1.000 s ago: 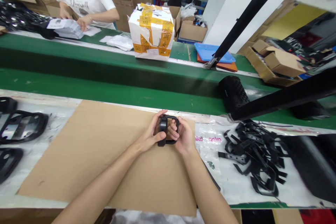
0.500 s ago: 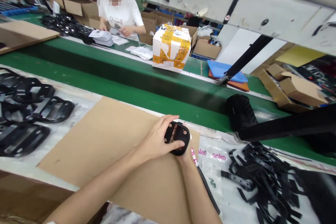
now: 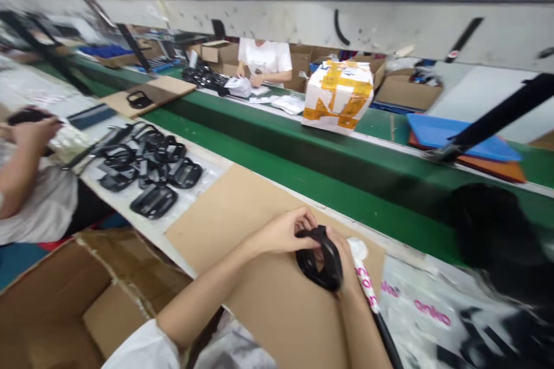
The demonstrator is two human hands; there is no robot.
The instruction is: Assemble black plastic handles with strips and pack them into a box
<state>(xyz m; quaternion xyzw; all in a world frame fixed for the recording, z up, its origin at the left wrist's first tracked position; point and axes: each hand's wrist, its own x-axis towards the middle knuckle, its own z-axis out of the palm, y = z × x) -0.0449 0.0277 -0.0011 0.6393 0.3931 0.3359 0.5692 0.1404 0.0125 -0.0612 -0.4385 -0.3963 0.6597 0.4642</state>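
A black plastic frame part (image 3: 329, 262), rounded in outline with an opening in its middle, is held between both hands over a flat brown cardboard sheet (image 3: 242, 213). My left hand (image 3: 289, 232) is closed on its near left side, with the thumb along the rim and the fingers curled over the top. My right hand (image 3: 345, 251) is wrapped round its right side, and the part hides some of those fingers. Right beside my right wrist lies a black rod (image 3: 387, 331) whose upper end is wrapped in white and pink tape.
Several similar black frames (image 3: 153, 202) are heaped left of the cardboard. Blurred black strips (image 3: 489, 334) lie at the right. Beyond runs a green conveyor (image 3: 259, 153) with a taped white box (image 3: 337, 95). An open carton (image 3: 56, 311) stands lower left. Two co-workers (image 3: 264, 60) (image 3: 26, 173) are nearby.
The view has swung left, bringing in a co-worker and a carton. The frame part has been turned between my hands, and my left fingers have curled in.
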